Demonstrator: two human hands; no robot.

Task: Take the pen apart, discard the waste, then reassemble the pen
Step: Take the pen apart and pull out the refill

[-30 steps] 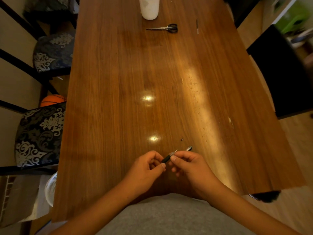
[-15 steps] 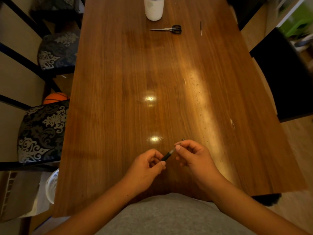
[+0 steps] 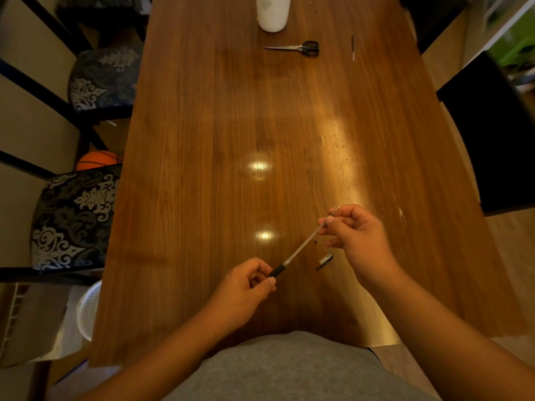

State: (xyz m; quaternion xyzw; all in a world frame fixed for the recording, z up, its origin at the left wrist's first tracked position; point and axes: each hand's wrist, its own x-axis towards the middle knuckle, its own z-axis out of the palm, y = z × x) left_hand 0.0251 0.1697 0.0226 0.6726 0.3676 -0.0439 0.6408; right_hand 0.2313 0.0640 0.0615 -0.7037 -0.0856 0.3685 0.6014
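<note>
**Pen pulled into parts above the tabletop**

The pen is in pieces. Its black barrel (image 3: 277,270) is short and dark, with a pale collar at its upper end, and it sits pinched between thumb and fingers of the left hand (image 3: 246,287), which is closed around it. From the collar a thin, translucent refill (image 3: 304,246) runs up and to the right, ending in the right hand (image 3: 359,238), whose thumb and forefinger are clamped on its far end; a fine metal tip pokes out beyond the fingertips. Whether the refill's lower end is seated inside the barrel or only meeting it cannot be told. Both hands hover over the near part of the wooden tabletop (image 3: 231,140), held apart with the refill stretched between them.

One small loose pen piece (image 3: 324,261), dark with a silvery part, lies on the tabletop just below the refill, between the two hands. A tiny dark speck (image 3: 316,241) lies beside the refill.

At the far end stand one white cylindrical container (image 3: 272,13), one pair of black-handled scissors (image 3: 295,48) and one thin stick-like object (image 3: 353,47), each apart from the others. Two patterned chair seats (image 3: 78,215) stand along the left side, with one orange ball (image 3: 97,159) between them and one white basket (image 3: 88,311) lower down.
</note>
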